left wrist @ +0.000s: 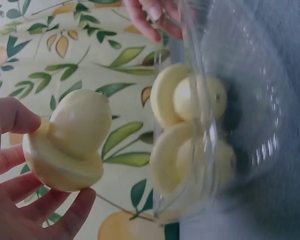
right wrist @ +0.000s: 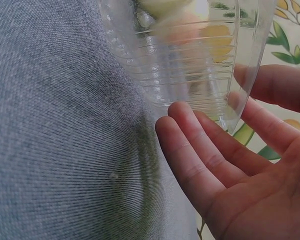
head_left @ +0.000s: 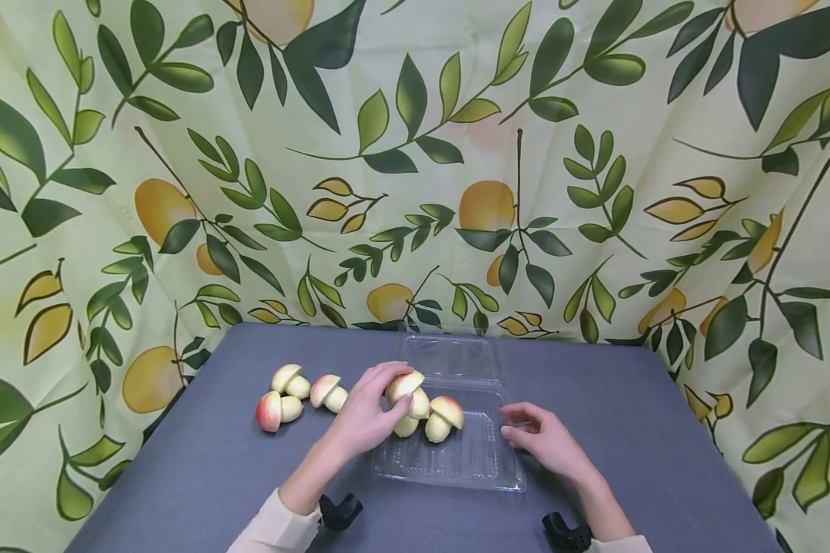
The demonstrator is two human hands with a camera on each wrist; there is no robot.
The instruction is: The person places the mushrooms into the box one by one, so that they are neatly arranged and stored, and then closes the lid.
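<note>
My left hand (head_left: 365, 409) grips a mushroom-shaped piece (head_left: 406, 390), pale with a reddish cap, above the left part of a clear plastic container (head_left: 480, 461). Two similar pieces lie in the container, one (head_left: 444, 419) beside the other (head_left: 406, 427), which is partly covered by the held one. In the left wrist view the held piece (left wrist: 72, 140) is pinched between thumb and fingers, apart from the container wall. At the container's right side is my right hand (head_left: 549, 444), its fingers relaxed and slightly bent; in the right wrist view, fingertips (right wrist: 180, 112) are at the clear wall.
Three more mushroom-shaped pieces (head_left: 290, 381) lie on the grey table (head_left: 200, 461), left of the container. The container's open lid (head_left: 449, 358) extends toward the back edge. A patterned cloth (head_left: 415, 184) with leaves and fruit hangs behind the table.
</note>
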